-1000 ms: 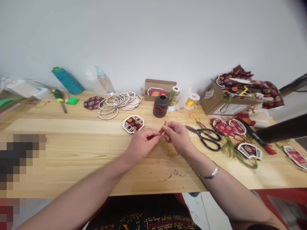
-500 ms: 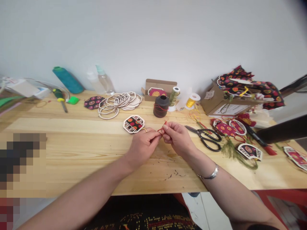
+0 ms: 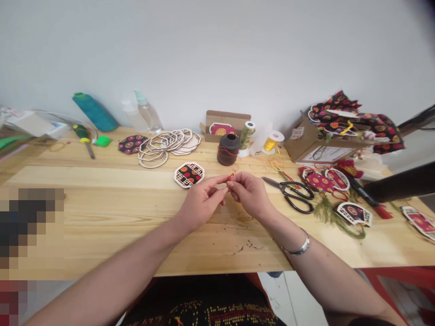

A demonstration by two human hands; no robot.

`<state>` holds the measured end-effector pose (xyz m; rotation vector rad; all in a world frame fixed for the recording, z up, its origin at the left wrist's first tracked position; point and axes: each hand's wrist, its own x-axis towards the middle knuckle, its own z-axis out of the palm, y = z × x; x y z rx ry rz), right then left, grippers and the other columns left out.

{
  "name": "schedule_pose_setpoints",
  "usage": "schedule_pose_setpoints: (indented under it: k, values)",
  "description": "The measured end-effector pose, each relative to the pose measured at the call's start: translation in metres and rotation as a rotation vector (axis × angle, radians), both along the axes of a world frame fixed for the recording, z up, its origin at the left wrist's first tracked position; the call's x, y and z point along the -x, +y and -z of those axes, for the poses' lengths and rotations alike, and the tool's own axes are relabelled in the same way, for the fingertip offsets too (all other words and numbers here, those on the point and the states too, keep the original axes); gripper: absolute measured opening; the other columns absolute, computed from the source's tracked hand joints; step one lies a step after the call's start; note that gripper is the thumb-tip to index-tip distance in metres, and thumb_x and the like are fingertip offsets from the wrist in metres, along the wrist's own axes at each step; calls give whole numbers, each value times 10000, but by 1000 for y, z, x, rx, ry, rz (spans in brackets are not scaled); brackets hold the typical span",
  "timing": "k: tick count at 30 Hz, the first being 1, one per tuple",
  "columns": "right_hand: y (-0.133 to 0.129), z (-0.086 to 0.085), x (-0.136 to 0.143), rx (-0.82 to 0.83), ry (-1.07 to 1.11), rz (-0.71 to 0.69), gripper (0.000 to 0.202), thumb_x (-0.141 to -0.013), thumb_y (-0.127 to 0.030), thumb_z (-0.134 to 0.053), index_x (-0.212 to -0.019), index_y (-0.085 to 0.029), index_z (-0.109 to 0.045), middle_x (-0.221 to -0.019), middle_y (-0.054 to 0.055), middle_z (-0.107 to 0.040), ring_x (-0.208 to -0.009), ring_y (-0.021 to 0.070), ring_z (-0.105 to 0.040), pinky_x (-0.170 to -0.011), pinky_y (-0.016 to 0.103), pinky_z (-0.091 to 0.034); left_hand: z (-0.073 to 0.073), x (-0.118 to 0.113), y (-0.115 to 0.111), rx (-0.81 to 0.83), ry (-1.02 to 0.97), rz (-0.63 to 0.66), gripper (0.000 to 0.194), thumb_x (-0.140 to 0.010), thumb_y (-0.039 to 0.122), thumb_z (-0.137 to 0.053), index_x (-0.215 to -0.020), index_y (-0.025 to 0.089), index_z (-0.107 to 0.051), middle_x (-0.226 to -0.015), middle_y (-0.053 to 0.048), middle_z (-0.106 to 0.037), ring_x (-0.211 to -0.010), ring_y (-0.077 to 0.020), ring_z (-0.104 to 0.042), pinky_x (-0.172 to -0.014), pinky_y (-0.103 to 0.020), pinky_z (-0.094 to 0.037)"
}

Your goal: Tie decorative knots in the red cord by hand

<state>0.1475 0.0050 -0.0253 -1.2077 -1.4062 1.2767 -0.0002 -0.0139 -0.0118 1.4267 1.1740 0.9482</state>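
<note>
Fingertips of both hands meet above the middle of the wooden table. My left hand (image 3: 202,203) pinches a thin red cord (image 3: 231,177) from the left, its fingers bent against the other hand's. From the right, my right hand (image 3: 249,192) pinches the same cord between thumb and forefinger. Part of the cord is hidden by the fingers. Just left of the hands lies an octagonal ornament (image 3: 189,175) with a white openwork frame and dark floral cloth. A black thread cone (image 3: 228,150) with red cord round it stands behind the hands.
Black scissors (image 3: 297,195) lie right of my right hand, beside ornaments and a green tassel (image 3: 324,210). Further back stand a cardboard box (image 3: 316,144), a yellow spool (image 3: 271,142) and a green spool (image 3: 247,136). White frames (image 3: 170,145) lie back left, near a screwdriver (image 3: 84,139).
My left hand's fingers have shifted and its forefinger now stretches further along the cord. My right hand has turned slightly, still pinching. A small red loop now stands up at the fingertips.
</note>
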Motion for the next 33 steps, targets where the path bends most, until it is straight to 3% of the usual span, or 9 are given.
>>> schedule_pose_setpoints:
  k: [5, 12, 18, 27, 33]
  values:
    - [0, 1, 1, 3, -16, -4, 114, -759, -262, -569, -684, -183, -536, -500, -56, -488, -437, 75, -391, -451, 218, -316, 7, -1, 0, -71, 39, 8, 285, -784, 253, -568, -1040, 188, -675, -898, -36, -719, -760, -151, -652, -668, -246, -509]
    - [0, 1, 0, -13, -61, -3, 116, -754, -274, -575, -683, -188, -540, -486, -57, -480, -442, 83, -399, -449, 221, -316, 5, -1, 3, -56, 57, -60, 218, -749, 276, -614, -917, 182, -715, -801, -22, -724, -696, -144, -636, -625, -237, -506]
    - [0, -7, 1, 87, 63, -26, 171, -709, -315, -627, -682, -180, -526, -484, -65, -476, -411, 61, -376, -404, 206, -282, 2, 4, 7, 28, 1, -57, 181, -734, 290, -627, -809, 167, -737, -627, -10, -664, -540, -102, -543, -519, -216, -459]
    - [0, -19, -3, 274, 241, -98, 239, -641, -309, -694, -662, -165, -504, -470, -74, -474, -379, 32, -366, -382, 179, -226, -2, 5, 8, 134, -124, -20, 135, -698, 241, -665, -769, 149, -732, -604, -5, -648, -545, -86, -495, -544, -222, -417]
    - [-1, -20, -4, 296, 258, -127, 256, -629, -319, -709, -665, -163, -509, -463, -76, -467, -377, 33, -356, -377, 177, -214, -2, 5, 8, 154, -168, -17, 125, -682, 231, -667, -745, 143, -730, -608, -13, -645, -555, -96, -487, -557, -242, -401]
